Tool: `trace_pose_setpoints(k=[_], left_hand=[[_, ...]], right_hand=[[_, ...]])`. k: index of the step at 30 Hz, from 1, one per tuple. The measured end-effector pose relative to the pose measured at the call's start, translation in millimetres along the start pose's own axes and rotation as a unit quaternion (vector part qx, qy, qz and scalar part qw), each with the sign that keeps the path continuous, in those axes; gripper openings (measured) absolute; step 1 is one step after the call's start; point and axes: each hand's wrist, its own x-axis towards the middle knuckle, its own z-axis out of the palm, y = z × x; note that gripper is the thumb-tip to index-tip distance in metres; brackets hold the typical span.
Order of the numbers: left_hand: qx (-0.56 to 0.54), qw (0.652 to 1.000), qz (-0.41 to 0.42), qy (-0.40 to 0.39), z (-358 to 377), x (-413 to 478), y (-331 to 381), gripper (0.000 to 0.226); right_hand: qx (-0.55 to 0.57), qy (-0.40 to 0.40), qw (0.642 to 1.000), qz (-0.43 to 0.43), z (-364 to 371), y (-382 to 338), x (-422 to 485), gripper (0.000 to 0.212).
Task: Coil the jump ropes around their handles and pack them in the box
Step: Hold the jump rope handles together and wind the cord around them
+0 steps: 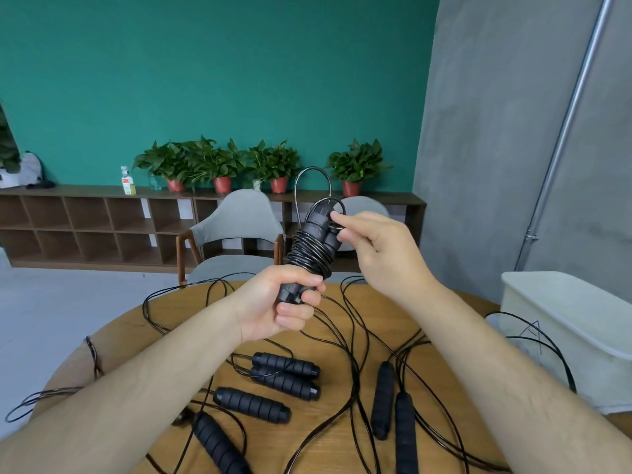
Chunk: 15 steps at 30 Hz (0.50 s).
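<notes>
The left grip [290, 302] is wrapped tight round the lower end of the paired handles [316, 217], held up above the table [184, 313]. The rope [309, 254] is wound round their middle. The right grip [369, 241] pinches the rope's last stretch at the handles' top, where a free loop [313, 168] stands up.

The main risk, I judge, is the springy loop. If the pinch slackens before the end is tucked in, the upper turns may slip off and the coil may loosen. The turns sit bunched in the middle, so they could slide towards the left grip.

Below lie six loose handles [285, 366], their cords [355, 371] crossing each other and trailing over the table's edge. Lifting one could drag its neighbours. The box [564, 302] stands at the right, well apart from the bundle. A cord seems to run across its near side and may snag on the way in. A chair [239, 217] stands behind the table.
</notes>
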Motion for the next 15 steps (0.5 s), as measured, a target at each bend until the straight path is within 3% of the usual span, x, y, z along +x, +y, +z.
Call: trace_pose_setpoints(k=[3, 9, 12, 15], left_hand=[[-0.007, 1.000, -0.014, -0.016, -5, -2, 2, 0.019], [-0.001, 0.999, -0.038, -0.030, -10, -6, 2, 0.023], [0.010, 0.998, -0.036, -0.044, -9, -6, 1, 0.021], [0.019, 0.998, -0.025, -0.054, -5, -5, 0, 0.020]], right_hand=[[0.035, -0.008, 0.997, 0.068, -3, -5, 5, 0.023], [-0.003, -0.081, 0.997, 0.012, -9, -12, 7, 0.023], [-0.031, -0.086, 0.995, -0.029, -12, -16, 5, 0.033], [-0.018, -0.094, 0.995, -0.002, -12, -21, 4, 0.027]])
